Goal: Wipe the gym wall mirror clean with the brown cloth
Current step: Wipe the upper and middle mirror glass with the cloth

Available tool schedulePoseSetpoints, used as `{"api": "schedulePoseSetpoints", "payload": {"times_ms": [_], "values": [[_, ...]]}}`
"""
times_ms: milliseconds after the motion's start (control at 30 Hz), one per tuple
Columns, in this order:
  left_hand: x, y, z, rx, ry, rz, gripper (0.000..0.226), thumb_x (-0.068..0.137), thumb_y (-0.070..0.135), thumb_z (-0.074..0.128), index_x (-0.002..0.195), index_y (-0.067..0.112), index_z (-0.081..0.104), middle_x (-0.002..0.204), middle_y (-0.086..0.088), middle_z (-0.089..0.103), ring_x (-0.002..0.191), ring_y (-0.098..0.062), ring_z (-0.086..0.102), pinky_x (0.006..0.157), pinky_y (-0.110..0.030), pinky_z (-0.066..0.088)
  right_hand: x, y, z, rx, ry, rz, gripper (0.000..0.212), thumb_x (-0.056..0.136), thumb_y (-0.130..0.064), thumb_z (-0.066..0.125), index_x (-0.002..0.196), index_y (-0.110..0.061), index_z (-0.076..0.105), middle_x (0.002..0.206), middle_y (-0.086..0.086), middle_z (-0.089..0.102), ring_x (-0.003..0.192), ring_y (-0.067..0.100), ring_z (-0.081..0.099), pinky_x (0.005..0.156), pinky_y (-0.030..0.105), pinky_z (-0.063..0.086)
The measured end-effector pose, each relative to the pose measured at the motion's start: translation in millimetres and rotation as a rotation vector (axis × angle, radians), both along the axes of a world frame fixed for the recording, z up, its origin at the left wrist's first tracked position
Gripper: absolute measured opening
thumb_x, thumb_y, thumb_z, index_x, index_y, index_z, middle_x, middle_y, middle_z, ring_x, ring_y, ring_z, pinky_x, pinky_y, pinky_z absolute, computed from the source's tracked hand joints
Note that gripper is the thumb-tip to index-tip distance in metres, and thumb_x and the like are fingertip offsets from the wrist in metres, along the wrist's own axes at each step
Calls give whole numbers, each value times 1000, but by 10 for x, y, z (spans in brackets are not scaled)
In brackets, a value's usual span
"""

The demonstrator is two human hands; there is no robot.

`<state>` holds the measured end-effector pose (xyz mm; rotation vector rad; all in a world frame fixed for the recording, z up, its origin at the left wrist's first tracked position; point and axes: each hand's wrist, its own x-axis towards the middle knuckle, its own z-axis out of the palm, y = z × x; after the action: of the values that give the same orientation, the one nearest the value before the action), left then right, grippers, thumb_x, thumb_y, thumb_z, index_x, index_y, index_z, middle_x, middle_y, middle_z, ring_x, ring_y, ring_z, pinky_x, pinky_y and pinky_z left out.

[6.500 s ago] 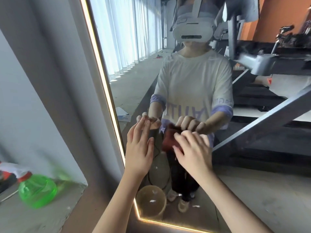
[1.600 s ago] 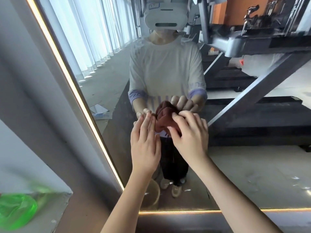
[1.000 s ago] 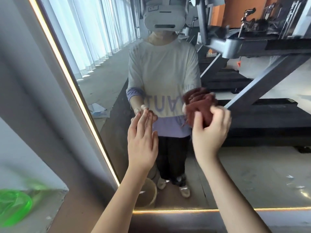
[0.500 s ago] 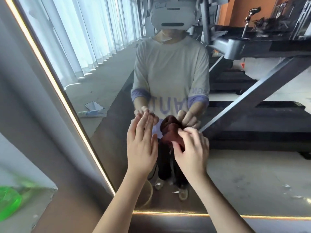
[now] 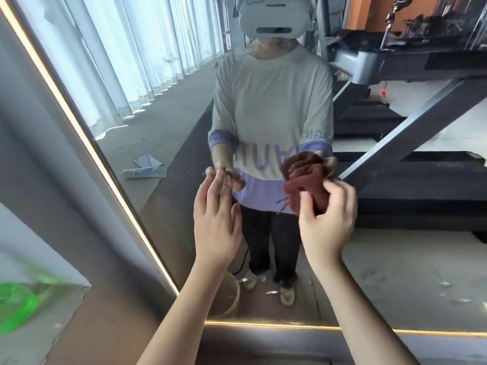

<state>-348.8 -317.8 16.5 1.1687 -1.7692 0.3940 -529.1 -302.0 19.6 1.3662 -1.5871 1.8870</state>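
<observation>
Right hand: the right hand [image 5: 326, 219] has fingers and thumb curled round the brown cloth [image 5: 308, 191], which is bunched into a wad and pushed against the glass.
Left hand: the left hand [image 5: 216, 222] is spread, fingers straight, holding nothing. Its tips meet their own reflection on the mirror [image 5: 395, 259].
Cloth position: mid-height on the mirror, just right of the left hand, well above the lit lower frame edge [image 5: 263, 324].
Handling: it looks soft, light and floppy, with loose threads dangling. Best gripped from behind the wad, so a broad face of fabric meets the glass.
Glass: smooth and hard, so even pressure should do.
Sideline: a blurred green bottle [image 5: 13, 304] sits on the ledge at lower left.
</observation>
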Motion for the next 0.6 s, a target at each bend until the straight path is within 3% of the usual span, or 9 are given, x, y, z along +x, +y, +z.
{"api": "schedulePoseSetpoints", "payload": {"times_ms": [67,167,200,267,333,400,533,600], "values": [[-30,1,3,1,6,14,51,100,15,40,145,-7,42,156,-19,37,144,-37,30,122,-36,20,78,29,-2,19,11,10,24,83,-18,64,104,-5,61,108,18,60,100,31,52,85,40,43],[-94,-8,2,-20,17,42,51,94,3,47,143,-11,43,153,-23,40,141,-37,32,122,-33,19,190,34,-146,156,504,74,32,72,-18,76,101,-9,67,99,9,62,88,30,57,73,40,42],[-103,-11,1,-25,19,43,53,92,1,50,143,-11,43,152,-24,41,141,-37,33,122,-33,19,170,20,-117,168,544,92,33,71,-20,77,101,-11,67,96,7,63,85,30,60,71,39,40],[-90,-4,5,-24,17,42,51,94,4,48,143,-11,43,151,-24,41,140,-37,34,122,-35,21,140,-10,29,109,354,95,31,76,-24,68,102,-10,63,97,8,63,88,31,61,75,39,39],[-69,6,9,-24,10,39,49,98,11,43,142,-11,45,150,-25,43,138,-38,36,121,-37,24,113,-40,206,12,4,104,33,80,-24,64,108,-6,60,102,12,62,96,30,58,80,40,43],[-77,17,33,-21,32,26,48,99,14,41,141,-10,46,149,-24,44,136,-39,39,119,-40,27,174,-32,332,-14,-99,91,37,83,-24,63,115,-10,54,109,15,61,102,29,54,84,41,44],[-134,1,126,-115,1,-22,48,98,12,43,140,-11,47,150,-21,42,141,-32,33,119,-43,27,166,-53,372,39,491,54,37,85,-27,60,119,-15,54,104,10,63,91,30,57,75,41,43],[-155,-55,145,-125,-48,-34,49,100,15,43,143,-9,45,153,-22,40,145,-36,33,120,-45,26,31,-82,484,-5,450,6,39,85,-27,64,121,-13,58,103,10,65,90,32,60,74,42,43]]}}
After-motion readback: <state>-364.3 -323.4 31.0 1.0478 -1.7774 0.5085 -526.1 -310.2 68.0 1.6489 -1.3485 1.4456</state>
